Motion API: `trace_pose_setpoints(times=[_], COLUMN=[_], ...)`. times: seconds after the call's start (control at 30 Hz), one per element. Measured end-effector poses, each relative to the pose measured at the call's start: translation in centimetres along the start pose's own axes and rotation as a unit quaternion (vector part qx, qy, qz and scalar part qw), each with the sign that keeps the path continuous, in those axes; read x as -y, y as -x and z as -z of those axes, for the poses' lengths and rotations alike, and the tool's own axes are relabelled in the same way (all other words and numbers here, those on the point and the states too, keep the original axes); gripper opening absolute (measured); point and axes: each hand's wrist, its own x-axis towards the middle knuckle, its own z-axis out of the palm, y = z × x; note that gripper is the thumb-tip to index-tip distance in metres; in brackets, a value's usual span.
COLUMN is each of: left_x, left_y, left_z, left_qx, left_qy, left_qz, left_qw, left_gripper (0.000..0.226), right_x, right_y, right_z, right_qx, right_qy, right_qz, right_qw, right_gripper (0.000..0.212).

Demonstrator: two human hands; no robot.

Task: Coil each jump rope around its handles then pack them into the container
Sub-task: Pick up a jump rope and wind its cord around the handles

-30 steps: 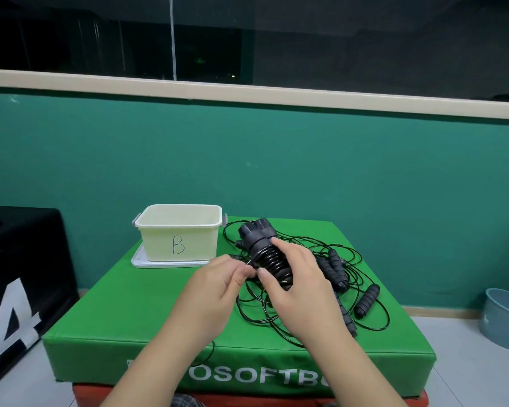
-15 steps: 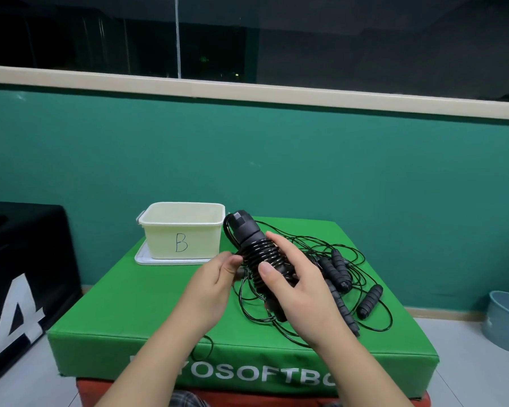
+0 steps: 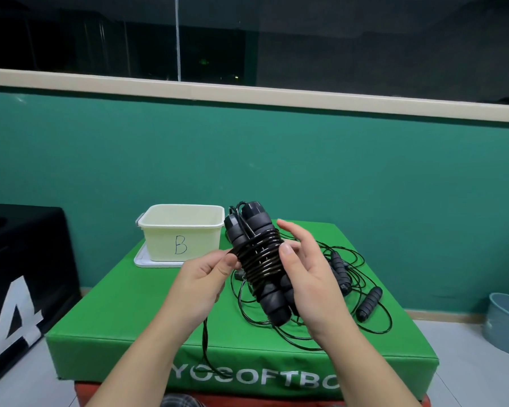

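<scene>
At frame centre, the right hand point(image 3: 303, 277) grips the paired black foam jump-rope handles point(image 3: 265, 259). The left hand point(image 3: 206, 274) pinches the thin black cord point(image 3: 232, 251). The cord looks springy; keep it taut to hold the coils.

Even, moderately bright illumination from overhead is observed; no strong shadows are cast on the green mat point(image 3: 106, 312). The window point(image 3: 365, 39) at the far side is dark, with faint reflections noted in the glass. Glints are seen on the coiled black rope point(image 3: 259, 259). Wide-angle distortion is evident: the sill point(image 3: 335, 98) is bowed toward the edges. Focus is acceptable throughout, with slight softness and compression artefacts recorded.
</scene>
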Motion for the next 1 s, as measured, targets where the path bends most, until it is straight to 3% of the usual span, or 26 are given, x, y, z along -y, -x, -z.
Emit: trace_pose_setpoints(times=[0.13, 0.23, 0.4, 0.5, 0.63, 0.83, 1.0], left_x=[-0.4, -0.7, -0.8, -0.5, -0.4, 0.6, 1.3], left_y=[0.0, 0.2, 0.4, 0.4, 0.5, 0.6, 0.1], left_z=[-0.8, -1.2, -1.3, -1.3, -1.5, -1.3, -1.2], left_qx=[-0.054, -0.082, -0.100, -0.096, -0.060, 0.004, -0.065], left_qy=[-0.003, 0.013, 0.012, -0.005, -0.012, -0.061, -0.025], left_qz=[-0.004, -0.008, -0.025, -0.033, -0.047, -0.062, -0.036], left_qw=[0.999, 0.996, 0.995, 0.995, 0.997, 0.996, 0.997], left_gripper=[0.020, 0.012, 0.011, 0.015, 0.018, 0.026, 0.017], right_x=[-0.4, -0.4, 0.0, 0.1, 0.6, 0.6, 0.1], right_y=[0.0, 0.1, 0.5, 0.5, 0.5, 1.0, 1.1], right_z=[0.0, 0.1, 0.0, -0.2, -0.1, 0.0, -0.2], right_qx=[-0.021, -0.015, 0.039, 0.043, 0.014, -0.014, -0.012], right_qy=[0.136, 0.185, 0.290, 0.354, 0.377, 0.312, 0.181], right_qz=[0.070, 0.074, 0.041, 0.040, 0.015, -0.031, -0.045], right_qw=[0.988, 0.980, 0.955, 0.933, 0.926, 0.949, 0.982], right_gripper=[0.029, 0.028, 0.091, 0.106, 0.095, 0.065, 0.041])
